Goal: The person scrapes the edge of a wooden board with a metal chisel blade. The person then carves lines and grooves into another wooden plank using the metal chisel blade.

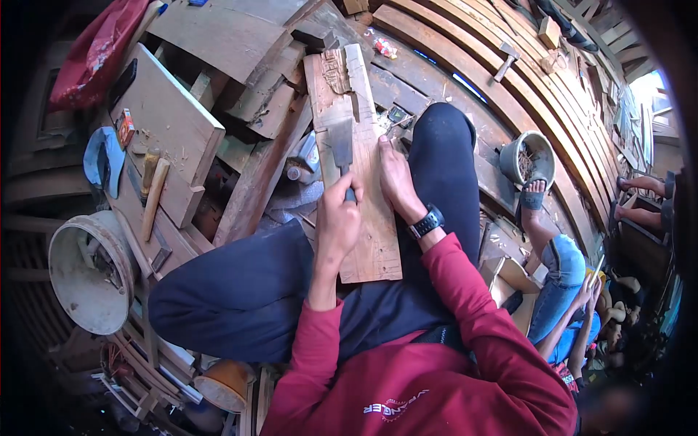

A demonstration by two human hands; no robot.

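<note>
A carved wooden board (371, 225) lies lengthwise over my lap, with rough carving at its far end. My left hand (340, 218) is closed round the handle of a wide flat chisel (341, 145), whose blade lies over the board and points away from me. On the board's right edge rests my right hand (398, 178), its fingers pressed together along the side and partly hidden. A watch is on the right wrist.
At the left are a white bucket (91, 272), wooden-handled tools (155, 200) and a blue cap (104, 161). A hammer (504, 62) lies on planks at upper right. Beside a grey bucket (527, 161) sits another person (560, 283).
</note>
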